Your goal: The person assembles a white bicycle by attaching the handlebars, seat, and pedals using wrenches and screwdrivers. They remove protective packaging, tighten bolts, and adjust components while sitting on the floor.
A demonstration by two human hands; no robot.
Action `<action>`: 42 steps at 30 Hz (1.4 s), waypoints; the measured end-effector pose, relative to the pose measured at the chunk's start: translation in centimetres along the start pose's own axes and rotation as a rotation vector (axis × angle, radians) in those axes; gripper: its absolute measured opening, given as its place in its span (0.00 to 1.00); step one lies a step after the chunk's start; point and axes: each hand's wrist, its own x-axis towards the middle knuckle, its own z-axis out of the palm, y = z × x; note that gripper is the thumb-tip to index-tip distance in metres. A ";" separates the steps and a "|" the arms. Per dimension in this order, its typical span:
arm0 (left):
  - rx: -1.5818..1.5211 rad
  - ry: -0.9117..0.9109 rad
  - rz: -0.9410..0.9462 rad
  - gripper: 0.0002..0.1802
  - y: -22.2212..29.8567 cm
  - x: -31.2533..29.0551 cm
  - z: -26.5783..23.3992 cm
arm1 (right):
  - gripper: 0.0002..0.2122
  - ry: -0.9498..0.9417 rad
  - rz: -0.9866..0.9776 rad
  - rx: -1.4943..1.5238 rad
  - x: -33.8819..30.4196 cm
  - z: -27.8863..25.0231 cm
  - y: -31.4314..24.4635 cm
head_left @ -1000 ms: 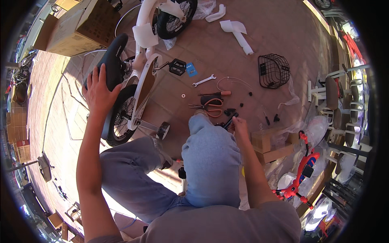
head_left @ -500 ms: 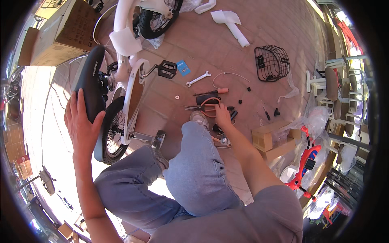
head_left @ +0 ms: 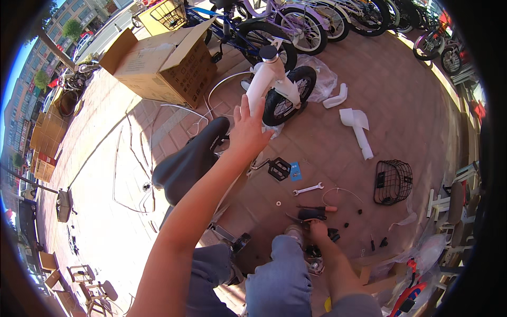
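My left hand (head_left: 249, 129) reaches over the white bicycle's foam-wrapped front tube (head_left: 260, 87). Its fingers are stretched out and a little apart; whether they touch the foam I cannot tell. Under my left arm lies the black saddle (head_left: 191, 161), and the small front wheel (head_left: 289, 98) stands just beyond the hand. My right hand (head_left: 318, 230) is low to the paving beside my shoe, closed round the handles of a pair of scissors (head_left: 296, 219). The handles are mostly hidden by the fingers. A black-and-orange tool (head_left: 312, 213) lies right beside the scissors.
A wrench (head_left: 308, 188), a blue card (head_left: 295, 171) and a black wire basket (head_left: 393, 182) lie on the paving. White foam pieces (head_left: 359, 132) are farther off. An open cardboard box (head_left: 163, 63) stands far left, with parked bicycles (head_left: 303, 24) behind. Small black parts lie right of my right hand.
My left hand has left the saddle and moved forward and right to the front tube. My view has tilted up, showing more bicycles. The right hand stays at the scissors.
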 end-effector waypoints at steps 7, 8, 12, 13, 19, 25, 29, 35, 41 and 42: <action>-0.175 0.074 -0.068 0.15 -5.7 -1.4 7.3 | 0.19 -0.065 0.103 0.259 -2.3 -8.6 -1.2; -0.173 0.097 -0.068 0.16 -5.5 -1.4 7.2 | 0.19 -0.038 0.096 0.277 -2.7 -8.8 -1.0; -0.207 0.241 -0.136 0.26 -5.4 -0.2 7.5 | 0.17 0.246 0.061 0.367 -3.8 -8.2 -1.4; -0.222 0.291 -0.127 0.28 -5.8 0.1 8.2 | 0.16 0.331 0.054 0.433 -3.5 -9.5 -2.7; -0.396 0.347 -0.210 0.34 -6.0 2.0 9.8 | 0.18 0.424 0.094 0.887 2.4 -19.4 -9.4; -0.871 0.279 -0.330 0.32 -7.5 1.5 11.7 | 0.10 0.040 -0.171 1.438 10.5 -27.0 -13.2; -1.057 0.235 -0.296 0.27 -7.5 1.1 12.2 | 0.19 -0.493 -0.298 1.959 15.1 -28.0 -14.9; -1.106 0.288 -0.283 0.26 -8.0 1.1 12.5 | 0.21 -0.535 -0.288 2.002 17.2 -26.9 -16.2; -1.057 0.263 -0.375 0.27 -6.9 1.0 11.4 | 0.20 -0.552 -0.287 2.096 17.6 -25.9 -15.9; -0.962 0.323 -0.338 0.27 -6.4 0.9 11.2 | 0.20 -0.555 -0.273 2.121 17.4 -25.7 -15.7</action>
